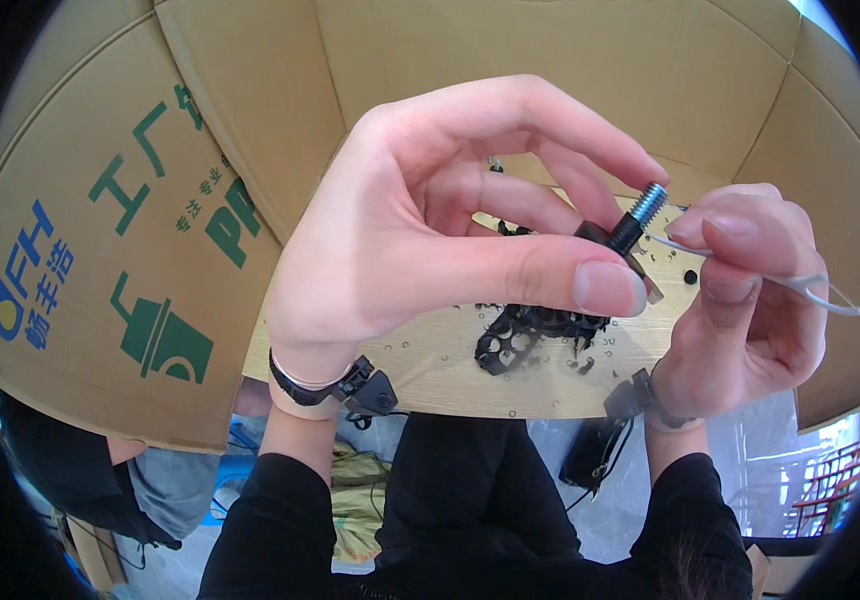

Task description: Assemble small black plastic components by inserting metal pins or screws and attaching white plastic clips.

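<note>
My left hand (420, 215) is raised over the table, closed on a bolt (649, 204) with a silver threaded end and a black collar and base. Thumb and fingers pinch the black part, and the threads point up and to the right. Just right of it, my right hand (750, 310) pinches a thin, whitish, wire-like piece (805, 285) with a looped end. Its slim tip reaches toward the bolt's black collar; whether they touch I cannot tell. Fingers hide part of the bolt's base.
Black perforated parts (540, 335) lie in a heap on the pale wooden table (420, 385), with several tiny rings around them. A small black round piece (690, 277) sits to the right. Cardboard walls (570, 70) enclose the back and sides. Another person's clothing (165, 490) shows at lower left.
</note>
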Demonstrator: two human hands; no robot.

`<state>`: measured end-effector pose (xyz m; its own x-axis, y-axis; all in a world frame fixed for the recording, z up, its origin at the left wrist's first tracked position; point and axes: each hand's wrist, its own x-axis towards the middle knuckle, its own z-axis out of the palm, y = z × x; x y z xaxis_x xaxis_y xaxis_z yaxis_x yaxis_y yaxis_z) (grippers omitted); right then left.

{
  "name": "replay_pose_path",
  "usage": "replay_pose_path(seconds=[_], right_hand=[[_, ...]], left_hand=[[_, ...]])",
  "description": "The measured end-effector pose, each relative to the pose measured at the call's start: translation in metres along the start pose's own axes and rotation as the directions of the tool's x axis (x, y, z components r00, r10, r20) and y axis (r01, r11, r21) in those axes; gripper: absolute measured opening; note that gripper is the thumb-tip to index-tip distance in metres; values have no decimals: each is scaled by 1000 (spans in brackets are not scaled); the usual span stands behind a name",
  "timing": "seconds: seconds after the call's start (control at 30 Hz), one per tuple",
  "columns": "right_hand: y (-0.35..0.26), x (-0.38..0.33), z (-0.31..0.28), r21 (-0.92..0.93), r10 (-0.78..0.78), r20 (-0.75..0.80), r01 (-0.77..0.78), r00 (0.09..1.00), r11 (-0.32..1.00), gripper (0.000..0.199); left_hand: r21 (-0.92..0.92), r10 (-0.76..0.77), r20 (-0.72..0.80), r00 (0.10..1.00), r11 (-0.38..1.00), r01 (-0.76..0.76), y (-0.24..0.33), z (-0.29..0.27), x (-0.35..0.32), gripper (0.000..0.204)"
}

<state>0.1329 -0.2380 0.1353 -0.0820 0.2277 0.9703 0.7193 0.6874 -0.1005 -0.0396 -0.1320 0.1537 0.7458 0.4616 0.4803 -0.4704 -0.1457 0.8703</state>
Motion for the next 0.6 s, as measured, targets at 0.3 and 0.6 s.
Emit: replay_pose_path(seconds=[0.3, 0.6], right_hand=[[-2, -1, 2, 25, -9, 8, 8, 1000, 1000, 18], [-4, 1, 10, -73, -76, 12, 76, 997, 994, 9]], left_hand=[[6, -19, -34, 999, 1000, 19, 0, 0, -2, 68], [28, -44, -38, 998, 999, 45, 1, 3, -1, 58]])
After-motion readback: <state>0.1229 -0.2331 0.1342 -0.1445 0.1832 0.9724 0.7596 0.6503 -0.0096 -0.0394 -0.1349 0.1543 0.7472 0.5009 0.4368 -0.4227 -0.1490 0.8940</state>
